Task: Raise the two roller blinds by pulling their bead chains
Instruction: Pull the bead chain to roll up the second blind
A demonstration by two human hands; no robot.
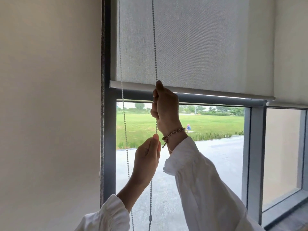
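Head view. Both hands are raised at the left side of the window (256, 147), on the same strand of the bead chain (154, 40).

Right hand (165, 107): upper position, fist wrapped around the right strand, thumb tip level with the bottom bar (200, 91) of the blind (191, 44). Grip clamped on the chain. A woven bracelet (173, 133) sits on the wrist; a white sleeve (203, 185) covers the forearm.

Left hand (147, 160): directly below the right, thumb and fingers pinched together on the same strand, which runs taut between the two hands and hangs on below the left hand toward the frame's lower edge.

The chain's left strand hangs free, close to the left window frame, touched by neither hand.

The blind covers the upper part of the pane; its bottom bar lies just above the frame's crossbar. Below it the glass is uncovered, showing lawn (208, 124) and pavement.

A second blind (290, 47) hangs at the right edge, its lower edge slightly below the first blind's bar. Its chain is not visible.

Plain wall (50, 105) fills the left.
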